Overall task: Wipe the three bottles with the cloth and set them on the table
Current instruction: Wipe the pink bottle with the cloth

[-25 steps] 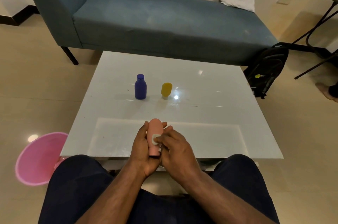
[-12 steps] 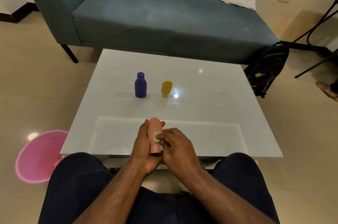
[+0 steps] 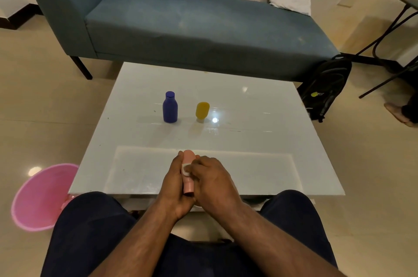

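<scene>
A pink bottle (image 3: 188, 183) is held upright above the near edge of the white table (image 3: 260, 141). My left hand (image 3: 174, 184) wraps it from the left. My right hand (image 3: 214, 184) presses a small white cloth (image 3: 185, 168) against its side; most of the cloth is hidden under the fingers. A blue bottle (image 3: 170, 107) stands upright in the middle of the table. A yellow bottle (image 3: 202, 110) stands just to its right on its cap end, leaning slightly.
A pink basin (image 3: 39, 197) sits on the floor at the left of the table. A teal sofa (image 3: 192, 23) runs behind the table. A black backpack (image 3: 325, 86) leans by the table's far right corner. My knees are under the near edge.
My right hand with the cloth has slid up the pink bottle's side, covering more of it. The blue and yellow bottles have not moved.
</scene>
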